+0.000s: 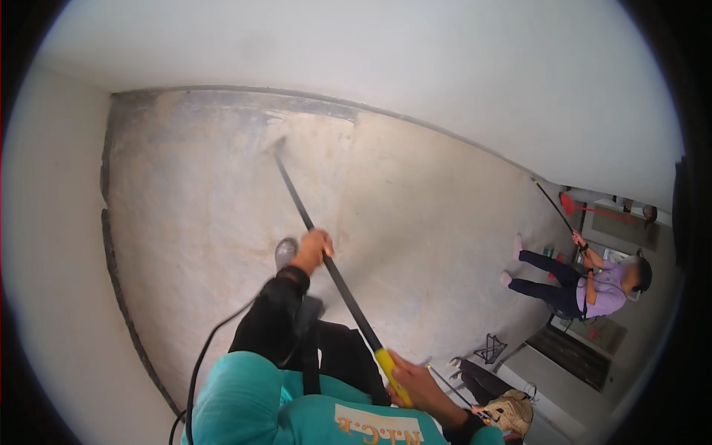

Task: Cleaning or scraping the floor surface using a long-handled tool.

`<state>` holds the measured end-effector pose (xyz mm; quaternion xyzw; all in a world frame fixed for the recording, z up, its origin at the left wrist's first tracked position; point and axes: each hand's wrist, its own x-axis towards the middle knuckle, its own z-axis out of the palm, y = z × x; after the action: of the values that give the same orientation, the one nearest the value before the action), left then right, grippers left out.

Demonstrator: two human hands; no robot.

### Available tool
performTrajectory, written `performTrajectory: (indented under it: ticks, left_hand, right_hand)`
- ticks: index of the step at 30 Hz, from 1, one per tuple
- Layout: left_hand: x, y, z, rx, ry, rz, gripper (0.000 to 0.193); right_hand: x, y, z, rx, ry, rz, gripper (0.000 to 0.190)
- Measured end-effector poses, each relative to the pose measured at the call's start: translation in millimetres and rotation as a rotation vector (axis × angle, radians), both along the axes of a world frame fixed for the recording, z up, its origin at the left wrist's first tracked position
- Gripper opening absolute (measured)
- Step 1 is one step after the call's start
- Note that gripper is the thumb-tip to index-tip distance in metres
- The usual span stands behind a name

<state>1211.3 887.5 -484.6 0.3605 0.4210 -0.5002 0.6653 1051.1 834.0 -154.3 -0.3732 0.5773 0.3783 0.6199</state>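
My left hand (316,249) is wrapped around the middle of the dark shaft of a long-handled floor tool (347,295). Lower down, my right hand (416,379) grips its yellow end. The shaft slants away from me to a small head (279,146) on the bare concrete floor (423,239); motion blurs the head, so its exact kind cannot be told. Beyond my left wrist, the toe of my shoe (286,253) shows on the floor. A black cable runs from my left wrist down past my teal sleeve.
White walls (389,50) with a dark strip at their base meet in a corner at the far left. On the right a co-worker (601,289) holds another pole (556,208). A second person (509,411) stands lower right, near a folding stool (490,349). A red long-handled tool (567,204) is behind.
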Motion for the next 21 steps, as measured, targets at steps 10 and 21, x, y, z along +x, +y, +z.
performTrajectory:
  ticks: [10,21]
  left_hand:
    - [-7,-3,-2,0.025,0.18,-0.018,0.016]
    - [-7,-2,7,0.034,0.309,-0.02,0.021]
  right_hand:
    - [21,-12,6,0.013,0.049,0.015,0.043]
    - [12,-16,5,0.011,0.059,0.098,0.044]
